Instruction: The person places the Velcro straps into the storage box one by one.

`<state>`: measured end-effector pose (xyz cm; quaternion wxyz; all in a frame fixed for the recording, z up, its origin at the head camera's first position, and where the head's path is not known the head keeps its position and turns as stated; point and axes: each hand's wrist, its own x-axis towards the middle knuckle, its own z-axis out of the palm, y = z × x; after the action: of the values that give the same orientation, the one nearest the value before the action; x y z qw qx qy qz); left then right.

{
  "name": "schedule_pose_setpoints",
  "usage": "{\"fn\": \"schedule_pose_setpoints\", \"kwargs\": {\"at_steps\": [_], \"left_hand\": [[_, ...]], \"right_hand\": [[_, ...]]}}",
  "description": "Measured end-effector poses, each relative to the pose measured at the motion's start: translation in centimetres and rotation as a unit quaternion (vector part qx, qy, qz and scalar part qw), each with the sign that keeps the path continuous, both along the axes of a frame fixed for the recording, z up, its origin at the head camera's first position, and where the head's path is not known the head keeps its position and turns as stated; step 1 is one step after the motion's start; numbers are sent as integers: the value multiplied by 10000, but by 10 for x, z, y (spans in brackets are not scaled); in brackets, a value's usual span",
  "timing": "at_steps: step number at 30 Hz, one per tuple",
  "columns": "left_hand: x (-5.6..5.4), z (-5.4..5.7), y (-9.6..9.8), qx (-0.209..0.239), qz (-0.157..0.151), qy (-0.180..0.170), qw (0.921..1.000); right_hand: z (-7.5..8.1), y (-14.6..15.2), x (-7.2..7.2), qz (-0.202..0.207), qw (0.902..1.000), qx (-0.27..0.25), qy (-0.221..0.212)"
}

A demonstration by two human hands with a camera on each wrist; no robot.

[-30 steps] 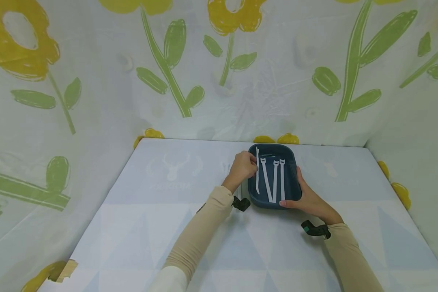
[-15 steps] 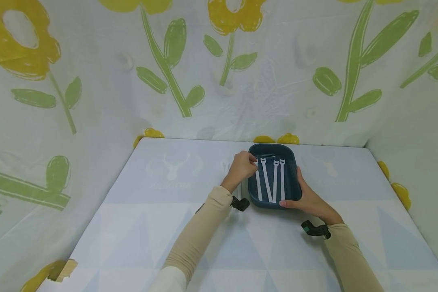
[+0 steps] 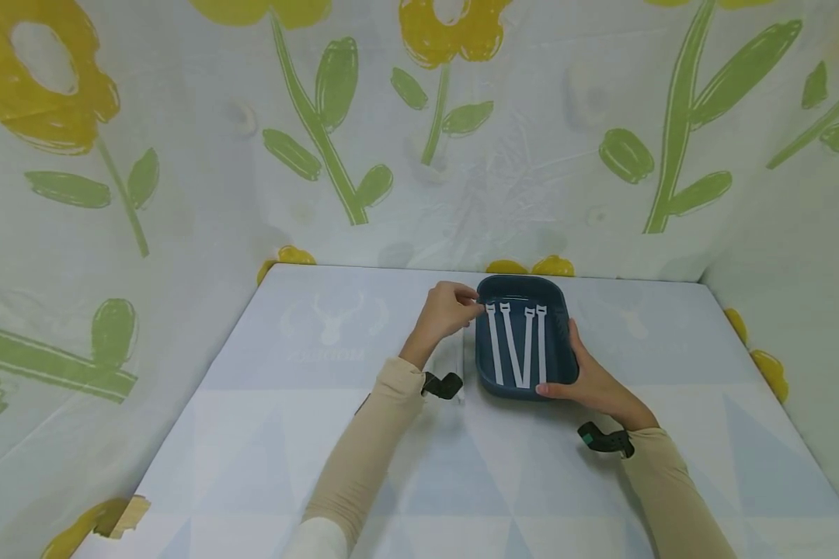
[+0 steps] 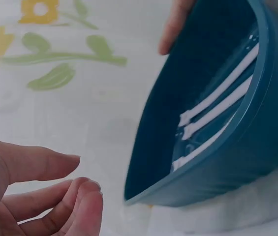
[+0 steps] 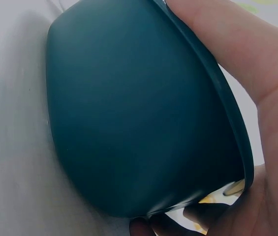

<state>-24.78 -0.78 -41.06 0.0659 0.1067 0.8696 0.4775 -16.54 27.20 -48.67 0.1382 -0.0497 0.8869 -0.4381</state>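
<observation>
A dark blue rectangular dish [image 3: 513, 394] stands towards the back of the table. Inside it several white cable ties [image 3: 527, 349] with slotted heads lie side by side, heads at the far end. My right hand [image 3: 594, 384] grips the dish at its near right corner, thumb over the rim and fingers along the outer wall [image 5: 139, 108]. My left hand [image 3: 446, 314] is just off the left rim. In the left wrist view that hand [image 4: 45, 191] is loosely curled and holds nothing, thumb and fingertips apart, beside the dish.
A thin, clear-looking strip [image 3: 460, 361] lies on the table left of the dish, partly hidden by the left arm. Flower-printed curtain [image 3: 517, 155] rises behind the table [image 3: 363, 481]. Tape [image 3: 131, 516] sticks to the left table edge.
The leftmost cable tie, first tilted up in my left hand, now lies flat in the dish. The left hand has let go and moved left. The right hand has stayed put.
</observation>
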Motion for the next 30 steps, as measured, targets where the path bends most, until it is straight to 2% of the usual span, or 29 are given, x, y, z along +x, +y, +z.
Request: {"fn": "schedule_pose_setpoints", "kwargs": {"at_steps": [8, 13, 17, 30], "left_hand": [[3, 4, -26, 246, 279, 429, 9984], [7, 3, -42, 450, 468, 598, 9961], [11, -3, -50, 544, 639, 619, 9946], [21, -32, -70, 910, 1166, 337, 9884]], "right_hand": [[-1, 2, 0, 0, 10000, 15, -12], [-1, 2, 1, 15, 10000, -19, -14], [-1, 3, 0, 2, 10000, -19, 19], [0, 0, 1, 35, 10000, -47, 54]]}}
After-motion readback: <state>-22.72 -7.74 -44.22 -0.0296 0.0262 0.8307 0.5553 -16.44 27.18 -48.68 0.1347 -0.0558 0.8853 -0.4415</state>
